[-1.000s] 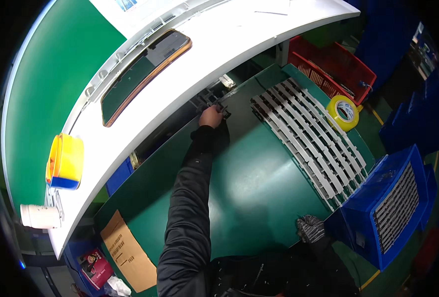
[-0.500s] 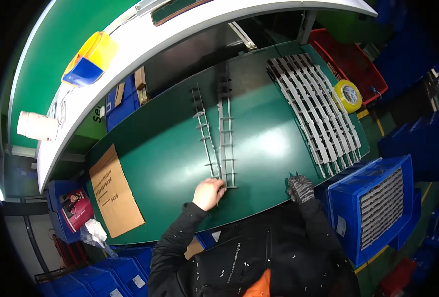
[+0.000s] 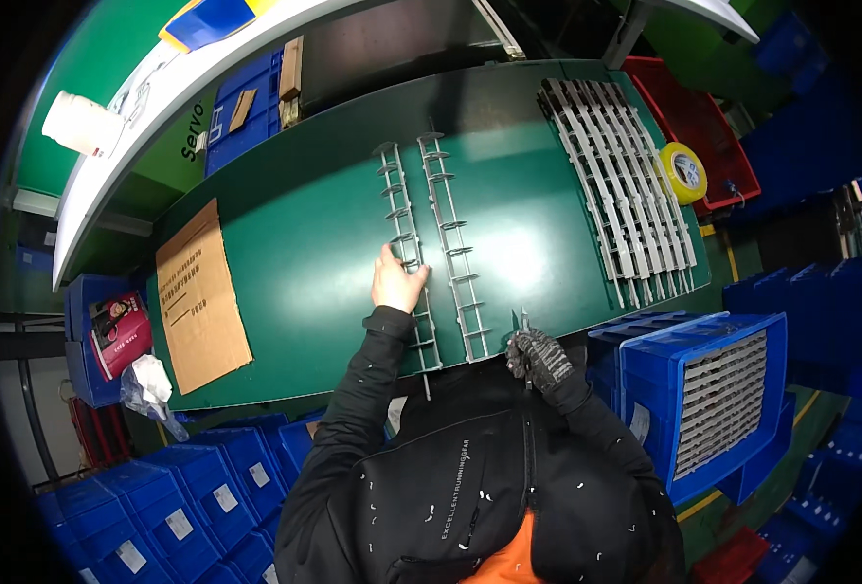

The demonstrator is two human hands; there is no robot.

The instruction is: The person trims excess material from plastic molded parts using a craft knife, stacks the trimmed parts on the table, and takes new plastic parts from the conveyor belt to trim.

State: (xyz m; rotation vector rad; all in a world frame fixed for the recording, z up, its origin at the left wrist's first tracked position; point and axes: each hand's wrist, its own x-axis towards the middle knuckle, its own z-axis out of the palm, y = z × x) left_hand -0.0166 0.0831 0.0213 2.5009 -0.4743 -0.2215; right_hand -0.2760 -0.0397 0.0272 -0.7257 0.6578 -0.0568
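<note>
Two long grey ladder-like strips with cross ribs lie side by side on the green table, running away from me. My bare left hand (image 3: 398, 282) grips the left strip (image 3: 423, 326) partway along, thumb on its right side, fingers on its left. The right strip (image 3: 457, 251) lies a little apart, touched by neither hand. In a grey knitted glove, my right hand (image 3: 540, 358) is closed around a small pliers-like tool (image 3: 520, 319), its narrow jaws pointing away from me. Most of the tool is hidden in the glove. This hand is by the table's near edge, right of both strips.
Several similar grey strips (image 3: 626, 185) lie in a row at the right, beside a yellow tape roll (image 3: 683, 173) and a red bin (image 3: 708, 146). A blue crate (image 3: 679, 389) of strips stands at near right. Flat cardboard (image 3: 202, 302) lies on the table (image 3: 295, 253) at left.
My left hand has moved farther from me along the left strip. The two strips now lie apart at their near ends. My right hand has come left, closer to them. The view has shifted.
</note>
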